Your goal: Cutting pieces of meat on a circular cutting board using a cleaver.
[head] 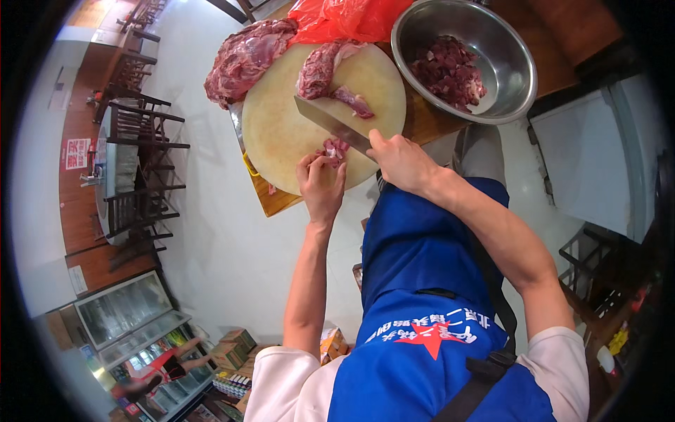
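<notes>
My right hand [403,161] grips a broad-bladed cleaver [332,124] whose blade slants up and left over a round cutting board [274,126]. Close to the board's near edge, the fingers of my left hand [322,182] rest on a small cluster of cut raw meat pieces [335,150]. Beyond the blade lies a larger chunk of raw red meat [319,68], with a thin strip of meat [354,102] beside it. The cleaver's handle is mostly hidden inside my right fist.
A big slab of raw meat [248,58] leans over the board's far left edge, beside a red plastic bag [348,18]. At the right stands a steel bowl [509,89] holding cut meat [448,68]. The board sits on a wooden table [274,198]. Farther off, a person [163,366] is near a glass-front refrigerator.
</notes>
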Motion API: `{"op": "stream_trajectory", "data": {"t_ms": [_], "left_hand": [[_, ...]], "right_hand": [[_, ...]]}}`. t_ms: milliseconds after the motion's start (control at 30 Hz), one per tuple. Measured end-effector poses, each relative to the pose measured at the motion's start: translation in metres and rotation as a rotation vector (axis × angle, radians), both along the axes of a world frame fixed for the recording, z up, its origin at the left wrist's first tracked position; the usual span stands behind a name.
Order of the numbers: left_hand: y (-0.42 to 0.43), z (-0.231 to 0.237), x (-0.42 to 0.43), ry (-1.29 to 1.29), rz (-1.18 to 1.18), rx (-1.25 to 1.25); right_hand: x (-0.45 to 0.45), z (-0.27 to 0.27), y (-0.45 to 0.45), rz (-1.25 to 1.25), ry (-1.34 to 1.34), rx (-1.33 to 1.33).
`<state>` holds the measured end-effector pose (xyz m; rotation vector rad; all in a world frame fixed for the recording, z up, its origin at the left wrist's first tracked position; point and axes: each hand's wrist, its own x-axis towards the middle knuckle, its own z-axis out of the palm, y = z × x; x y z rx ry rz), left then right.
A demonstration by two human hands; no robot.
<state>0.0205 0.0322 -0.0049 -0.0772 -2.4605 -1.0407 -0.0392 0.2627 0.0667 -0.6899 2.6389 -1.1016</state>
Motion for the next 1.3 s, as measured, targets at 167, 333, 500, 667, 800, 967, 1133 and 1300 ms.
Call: {"op": "stream_trajectory", "data": {"t_ms": [167, 333, 500, 667, 800, 967, 1133, 1300], "left_hand": [[-0.004, -0.017, -0.002, -0.043, 0.133, 0.069], [-0.019, 0.001, 0.015, -0.017, 0.145, 0.012], [-0.028, 0.009, 0.026, -0.08, 0.057, -0.037], [-0.033, -0.001, 0.028, -0.03, 0.014, -0.105], [-0.036, -0.004, 0.031, -0.028, 0.029, -0.118], [-0.04, -0.004, 0.029, -0.122, -0.036, -0.113], [-0.061, -0.001, 0.032, -0.168, -0.052, 0.052], [-0.052, 0.005, 0.007, -0.15, 0.016, 0.2]], "right_hand": [[0.013, 0.009, -0.001, 0.021, -0.039, -0.041], [0.018, 0.02, 0.0, 0.101, -0.075, 0.087], [0.034, 0.027, -0.022, 0.18, 0.003, 0.167], [0.038, 0.019, -0.039, 0.218, 0.025, 0.202], [0.04, 0.02, -0.043, 0.288, -0.001, 0.255], [0.023, 0.011, -0.088, 0.287, 0.079, 0.243], [-0.003, -0.002, -0.07, 0.208, 0.028, 0.063], [-0.005, -0.003, 0.006, -0.008, -0.008, -0.103]]}}
